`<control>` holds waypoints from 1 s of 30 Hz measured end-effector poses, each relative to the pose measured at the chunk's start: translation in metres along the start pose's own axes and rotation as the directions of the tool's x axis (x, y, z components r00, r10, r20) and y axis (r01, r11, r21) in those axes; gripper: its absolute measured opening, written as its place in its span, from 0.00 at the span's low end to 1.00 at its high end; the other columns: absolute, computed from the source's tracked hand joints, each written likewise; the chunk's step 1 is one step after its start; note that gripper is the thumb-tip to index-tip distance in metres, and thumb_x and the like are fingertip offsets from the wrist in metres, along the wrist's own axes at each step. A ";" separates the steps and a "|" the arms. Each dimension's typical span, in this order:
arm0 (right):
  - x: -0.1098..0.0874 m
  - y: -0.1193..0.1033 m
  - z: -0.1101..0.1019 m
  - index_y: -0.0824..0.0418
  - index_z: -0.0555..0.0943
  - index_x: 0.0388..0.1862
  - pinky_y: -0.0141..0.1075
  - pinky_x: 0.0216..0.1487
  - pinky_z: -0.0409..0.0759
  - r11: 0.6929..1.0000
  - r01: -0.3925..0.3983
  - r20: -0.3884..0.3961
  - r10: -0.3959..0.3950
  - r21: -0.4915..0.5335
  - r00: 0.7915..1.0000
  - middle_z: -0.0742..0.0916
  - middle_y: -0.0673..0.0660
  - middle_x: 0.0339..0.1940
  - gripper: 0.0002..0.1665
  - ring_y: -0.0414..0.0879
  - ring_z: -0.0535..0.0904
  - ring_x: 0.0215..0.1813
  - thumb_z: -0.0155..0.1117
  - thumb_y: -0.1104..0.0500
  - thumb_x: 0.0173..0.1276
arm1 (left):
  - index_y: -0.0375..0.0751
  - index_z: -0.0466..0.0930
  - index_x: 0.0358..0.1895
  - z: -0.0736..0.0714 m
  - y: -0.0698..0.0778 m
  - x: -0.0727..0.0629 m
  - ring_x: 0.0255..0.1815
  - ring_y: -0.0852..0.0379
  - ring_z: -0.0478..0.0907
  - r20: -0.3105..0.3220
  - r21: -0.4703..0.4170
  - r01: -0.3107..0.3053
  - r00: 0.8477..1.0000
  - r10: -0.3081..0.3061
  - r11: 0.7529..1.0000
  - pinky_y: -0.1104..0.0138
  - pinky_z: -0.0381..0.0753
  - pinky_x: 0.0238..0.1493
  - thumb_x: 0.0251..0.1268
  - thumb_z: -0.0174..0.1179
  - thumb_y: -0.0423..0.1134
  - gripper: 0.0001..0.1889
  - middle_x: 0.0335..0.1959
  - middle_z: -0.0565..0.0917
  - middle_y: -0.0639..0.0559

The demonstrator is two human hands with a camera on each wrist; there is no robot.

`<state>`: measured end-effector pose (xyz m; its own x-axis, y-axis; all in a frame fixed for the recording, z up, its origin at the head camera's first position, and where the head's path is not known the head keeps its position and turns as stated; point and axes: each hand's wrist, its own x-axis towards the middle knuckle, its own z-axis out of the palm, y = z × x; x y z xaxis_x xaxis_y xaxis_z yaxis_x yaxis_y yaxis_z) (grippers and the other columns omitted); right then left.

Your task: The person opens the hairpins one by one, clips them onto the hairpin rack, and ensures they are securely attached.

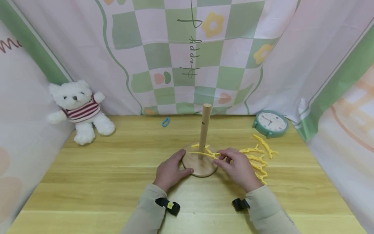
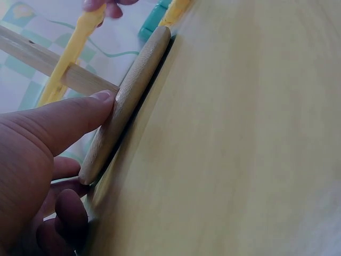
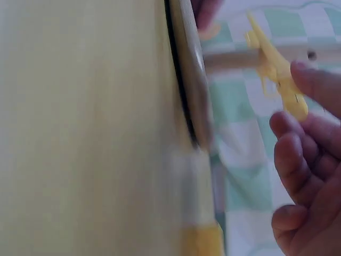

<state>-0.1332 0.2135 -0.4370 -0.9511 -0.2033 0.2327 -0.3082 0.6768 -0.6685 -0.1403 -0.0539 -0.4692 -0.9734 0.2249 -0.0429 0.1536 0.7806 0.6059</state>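
Note:
A round wooden base [image 1: 201,169] with an upright wooden pole [image 1: 205,126] stands on the table; small dark holes show in the pole. My left hand [image 1: 170,170] grips the base's left edge, thumb near the top rim and fingers round the side. With thumb and fingertips my right hand [image 1: 238,167] pinches one end of a yellow plastic branch [image 3: 274,58]. That branch reaches leftward across the pole low down, just above the base. Behind it another yellow branch piece [image 1: 195,146] shows at the pole's lower part, partly hidden.
Several more yellow branches [image 1: 257,158] lie right of the base, some partly behind my right hand. A green-rimmed clock [image 1: 270,123] lies at the back right. A small blue ring-like piece [image 1: 165,122] is at the back, and a white teddy bear [image 1: 84,112] sits at the left.

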 end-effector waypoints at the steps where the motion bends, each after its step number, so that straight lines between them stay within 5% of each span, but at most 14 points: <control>1: 0.000 0.004 -0.007 0.61 0.86 0.48 0.34 0.32 0.78 1.000 0.000 0.014 0.000 0.006 1.000 0.86 0.47 0.35 0.16 0.41 0.79 0.35 0.74 0.54 0.64 | 0.50 0.66 0.75 0.000 0.000 0.000 0.73 0.46 0.67 0.002 0.001 0.002 1.000 -0.002 1.000 0.46 0.67 0.67 0.58 0.68 0.62 0.43 0.76 0.66 0.57; 11: -0.016 0.038 -0.090 0.60 0.84 0.53 0.33 0.32 0.74 0.988 -0.116 -0.031 0.113 -0.099 0.993 0.87 0.52 0.38 0.20 0.38 0.77 0.37 0.70 0.49 0.69 | 0.51 0.67 0.75 0.000 0.000 0.000 0.74 0.47 0.66 0.007 -0.018 0.007 1.000 -0.007 1.000 0.46 0.65 0.68 0.58 0.69 0.62 0.43 0.76 0.66 0.57; 23: -0.023 0.070 -0.113 0.64 0.80 0.60 0.29 0.33 0.73 0.962 -0.230 -0.124 0.213 -0.148 0.969 0.87 0.60 0.45 0.29 0.30 0.74 0.37 0.67 0.45 0.71 | 0.50 0.67 0.75 0.000 -0.001 0.001 0.73 0.47 0.67 0.002 -0.014 0.010 1.000 -0.010 1.000 0.46 0.67 0.66 0.58 0.69 0.61 0.43 0.76 0.67 0.56; 30: -0.029 0.090 -0.116 0.66 0.77 0.65 0.29 0.30 0.74 0.923 -0.374 -0.190 0.353 -0.087 0.916 0.85 0.51 0.45 0.36 0.30 0.74 0.36 0.65 0.40 0.70 | 0.50 0.67 0.75 -0.001 0.000 0.000 0.73 0.47 0.67 0.005 -0.015 0.009 1.000 -0.009 1.000 0.46 0.67 0.66 0.58 0.69 0.61 0.43 0.76 0.66 0.56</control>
<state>-0.1305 0.3624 -0.4218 -0.9760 0.1871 0.1114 0.0728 0.7625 -0.6428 -0.1406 -0.0547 -0.4681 -0.9740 0.2205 -0.0521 0.1422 0.7738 0.6172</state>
